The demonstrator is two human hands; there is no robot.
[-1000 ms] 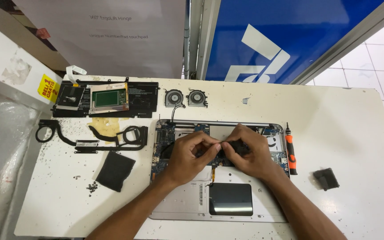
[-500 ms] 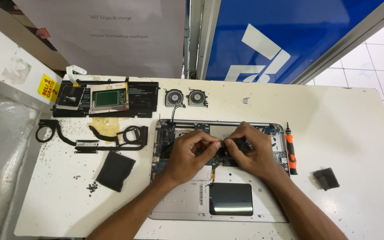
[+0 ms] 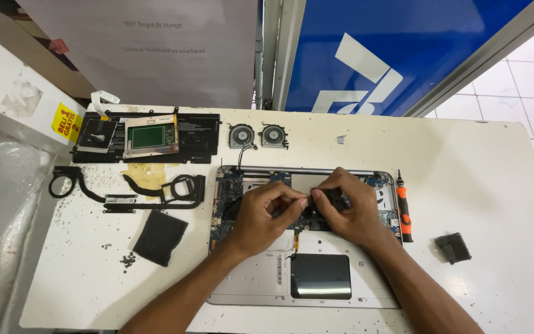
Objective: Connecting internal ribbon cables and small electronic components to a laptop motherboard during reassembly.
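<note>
- Mid-disassembly, by the look of it: working a small dark part (image 3: 319,207) loose over the circuit board of the opened laptop shell (image 3: 248,291); likely calls next for a gentle, straight lift.
- Left hand (image 3: 264,213) and right hand (image 3: 347,207) meeting fingertip to fingertip, wrists low; both pinching narrowly on the part.

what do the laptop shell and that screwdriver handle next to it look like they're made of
Laptop shell: likely aluminium, judging by its matte silver-grey, evenly brushed look; painted plastic is possible. Screwdriver handle: seemingly plastic or rubbery grip, shown by the saturated orange colour with black sections.
</note>
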